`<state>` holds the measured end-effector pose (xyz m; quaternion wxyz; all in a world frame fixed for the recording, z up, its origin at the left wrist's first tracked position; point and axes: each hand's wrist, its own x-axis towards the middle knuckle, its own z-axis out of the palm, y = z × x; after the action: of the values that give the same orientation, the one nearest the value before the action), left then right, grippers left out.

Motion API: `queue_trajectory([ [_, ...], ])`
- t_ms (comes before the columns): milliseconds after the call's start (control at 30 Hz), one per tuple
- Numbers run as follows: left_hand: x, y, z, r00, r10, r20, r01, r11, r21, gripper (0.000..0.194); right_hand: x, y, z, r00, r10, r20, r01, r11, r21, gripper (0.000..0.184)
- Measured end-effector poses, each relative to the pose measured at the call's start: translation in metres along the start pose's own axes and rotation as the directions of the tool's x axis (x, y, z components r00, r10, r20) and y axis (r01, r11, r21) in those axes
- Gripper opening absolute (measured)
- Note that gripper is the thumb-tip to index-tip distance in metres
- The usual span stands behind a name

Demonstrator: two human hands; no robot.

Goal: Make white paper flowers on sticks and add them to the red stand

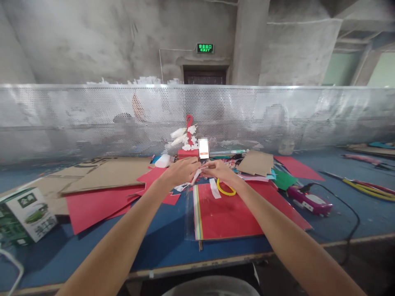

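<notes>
My left hand [184,169] and my right hand [219,170] meet over the middle of the table, fingers closed. Between their fingertips is a small white paper piece [196,176], partly hidden by the fingers. White scraps [182,187] lie below my left hand. Under my right wrist, a white strip [215,188] and a yellow loop like a scissor handle [226,190] rest on a red paper stack [231,218] with multicoloured edges. Just beyond the hands stand white flowers [179,132] with a red curved piece [189,119], beside a lit phone [203,148].
Cardboard sheets [111,174] and red paper [101,205] cover the left side, near a green-and-white box [33,216]. At right are a purple corded device [310,201], cardboard pieces [256,163] and yellow-handled pliers [367,190]. A perforated metal panel [154,119] runs along the back.
</notes>
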<state>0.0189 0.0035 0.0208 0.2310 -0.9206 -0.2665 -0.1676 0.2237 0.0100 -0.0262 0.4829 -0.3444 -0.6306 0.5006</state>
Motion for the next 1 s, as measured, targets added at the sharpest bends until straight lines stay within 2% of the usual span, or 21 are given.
queue_trajectory([
  [200,0.000,-0.002,0.002,0.997,0.072,0.011,-0.072,0.996,0.051,0.023,0.000,-0.002,0.001,1.000,0.008,-0.010,-0.007,1.000,0.011,0.033],
  [367,0.000,0.000,-0.001,0.997,0.075,0.002,-0.075,0.997,0.014,0.023,0.001,0.001,0.001,1.000,-0.001,-0.030,0.001,1.000,0.026,0.031],
  [467,-0.001,0.003,-0.007,0.998,0.027,-0.051,-0.031,0.997,-0.070,0.022,0.002,0.001,0.000,0.999,-0.006,-0.051,0.009,0.999,0.051,0.031],
  [567,-0.002,0.007,-0.013,0.993,-0.028,-0.114,0.002,0.974,-0.226,0.026,0.001,0.000,-0.002,0.999,-0.027,-0.047,0.032,0.992,0.118,0.030],
  [733,0.000,0.014,-0.006,0.991,-0.112,-0.078,0.074,0.923,-0.378,0.046,0.001,-0.002,-0.005,0.998,-0.047,-0.038,0.053,0.980,0.191,0.028],
  [867,0.005,0.017,0.003,0.977,-0.146,-0.153,0.070,0.907,-0.414,0.031,0.001,-0.003,-0.006,0.998,-0.059,-0.014,0.061,0.968,0.243,0.027],
  [1000,0.008,0.016,0.001,0.956,-0.211,-0.204,0.094,0.880,-0.465,0.017,0.001,-0.004,-0.007,0.997,-0.082,0.006,0.078,0.965,0.251,0.024],
])
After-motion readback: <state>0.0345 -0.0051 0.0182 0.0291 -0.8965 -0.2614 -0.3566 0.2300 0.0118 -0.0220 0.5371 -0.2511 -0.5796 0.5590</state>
